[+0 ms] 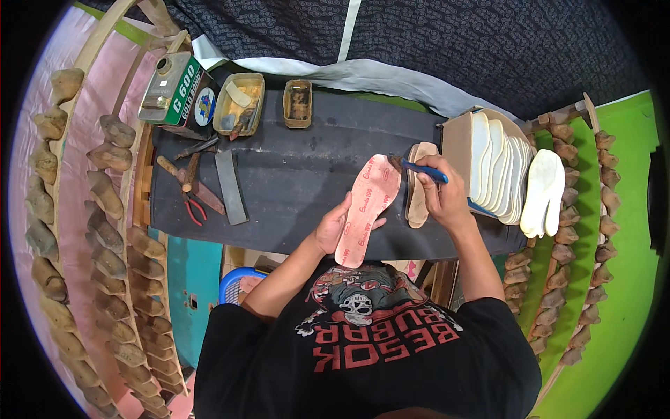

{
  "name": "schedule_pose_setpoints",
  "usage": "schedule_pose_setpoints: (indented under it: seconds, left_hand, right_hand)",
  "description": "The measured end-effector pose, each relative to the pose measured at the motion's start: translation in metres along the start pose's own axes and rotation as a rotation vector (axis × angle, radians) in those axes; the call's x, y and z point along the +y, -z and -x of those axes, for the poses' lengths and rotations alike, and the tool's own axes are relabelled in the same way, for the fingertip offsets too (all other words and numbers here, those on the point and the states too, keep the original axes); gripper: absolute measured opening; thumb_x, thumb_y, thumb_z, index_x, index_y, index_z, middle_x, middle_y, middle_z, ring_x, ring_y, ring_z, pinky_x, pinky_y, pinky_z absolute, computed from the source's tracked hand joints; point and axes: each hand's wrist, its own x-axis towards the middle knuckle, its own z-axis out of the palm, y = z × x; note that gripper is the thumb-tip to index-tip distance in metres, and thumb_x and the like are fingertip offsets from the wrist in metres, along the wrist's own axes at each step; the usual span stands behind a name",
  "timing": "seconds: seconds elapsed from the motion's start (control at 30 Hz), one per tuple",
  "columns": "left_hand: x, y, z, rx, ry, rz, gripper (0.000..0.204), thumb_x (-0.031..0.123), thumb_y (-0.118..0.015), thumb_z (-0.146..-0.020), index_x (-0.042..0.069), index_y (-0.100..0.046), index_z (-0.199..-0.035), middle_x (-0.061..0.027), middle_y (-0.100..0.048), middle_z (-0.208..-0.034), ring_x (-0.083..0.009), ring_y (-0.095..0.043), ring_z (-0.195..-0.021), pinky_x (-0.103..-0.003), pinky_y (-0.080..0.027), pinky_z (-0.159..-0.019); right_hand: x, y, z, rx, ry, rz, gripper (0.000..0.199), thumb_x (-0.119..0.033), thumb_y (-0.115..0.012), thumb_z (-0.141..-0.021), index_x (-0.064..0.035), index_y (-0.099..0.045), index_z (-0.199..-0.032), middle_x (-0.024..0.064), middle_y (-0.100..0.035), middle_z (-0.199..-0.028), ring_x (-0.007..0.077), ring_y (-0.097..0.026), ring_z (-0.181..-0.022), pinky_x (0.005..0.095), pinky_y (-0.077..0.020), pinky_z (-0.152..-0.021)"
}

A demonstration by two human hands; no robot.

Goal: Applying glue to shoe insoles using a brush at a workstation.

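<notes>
Left hand (331, 230): palm up under the pink, sole-shaped board insole (368, 209), fingers spread along its underside, thumb at its left edge; the insole is held tilted above the near edge of the dark work mat (293, 188), toe pointing away from the person

Right hand (442, 195): fingers curled tight round the blue handle of a small brush (422, 170), whose tip touches the toe end of the pink insole; the hand rests over a short stack of tan sole-shaped insoles (417, 188) lying on the mat just right of the pink one

Right end of the mat: fanned row of white sole-shaped insoles (499, 171) leaning against a brown board; a further white pair (543, 192) lies just beyond them, overhanging the edge

Far edge of the mat: shallow yellowish rectangular tray (239, 103) holding small pieces, a smaller brown rectangular tin (297, 103) just beside it, and a green-and-white rectangular metal can (169, 89) at the left corner

Left part of the mat: wooden-handled hammer (183, 176), red-handled pliers (194, 208), a flat grey bar (230, 187), lying near one another

Both sides: curved wooden racks carrying rows of tan wooden shoe lasts (105, 192), the left racks against a pink surface, the right against green

Below the mat's near edge, left of the person: blue plastic basket (234, 285), partly hidden
</notes>
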Motion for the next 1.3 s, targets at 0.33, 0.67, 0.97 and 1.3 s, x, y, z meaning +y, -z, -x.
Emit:
schedule_pose_setpoints:
  seconds: [0.33,0.67,0.97,1.3]
  left_hand:
    - [0.024,0.02,0.014,-0.018,0.096,-0.13,0.065,0.048,-0.034,-0.11,0.008,-0.027,-0.161,-0.0123,-0.042,-0.159,-0.0265,-0.043,-0.146,-0.05,-0.029,-0.125]
    - [0.036,0.022,0.02,-0.015,0.023,-0.274,0.064,0.046,-0.033,-0.111,0.003,-0.027,-0.159,-0.0162,-0.047,-0.154,-0.0289,-0.05,-0.139,-0.046,-0.035,-0.122]
    - [0.057,0.014,0.012,0.017,-0.007,-0.113,0.062,0.046,-0.037,-0.11,0.006,-0.032,-0.158,-0.0158,-0.053,-0.149,-0.0282,-0.058,-0.13,-0.043,-0.045,-0.114]
    - [0.083,0.007,-0.002,-0.06,-0.059,-0.079,0.065,0.048,-0.031,-0.111,0.006,-0.027,-0.16,-0.014,-0.039,-0.161,-0.0283,-0.038,-0.148,-0.049,-0.03,-0.124]
  right_hand:
    - [-0.028,-0.011,-0.043,-0.031,0.115,0.088,0.012,-0.01,-0.066,-0.097,0.0002,-0.061,-0.103,0.0148,-0.064,-0.085,0.0302,-0.063,-0.068,0.0376,-0.0506,-0.064]
    - [-0.035,-0.003,-0.055,-0.164,0.067,0.084,0.015,-0.016,-0.066,-0.097,-0.0028,-0.059,-0.099,0.016,-0.066,-0.083,0.0374,-0.067,-0.076,0.0435,-0.0515,-0.067]
    - [-0.04,-0.012,-0.087,-0.119,0.083,0.042,0.017,-0.017,-0.067,-0.096,-0.0016,-0.06,-0.098,0.0181,-0.065,-0.085,0.0414,-0.065,-0.077,0.0463,-0.0517,-0.068]
    - [-0.043,-0.019,-0.067,-0.187,0.137,0.033,0.011,-0.011,-0.067,-0.095,-0.0023,-0.062,-0.098,0.0128,-0.066,-0.083,0.0316,-0.066,-0.071,0.0398,-0.0518,-0.065]
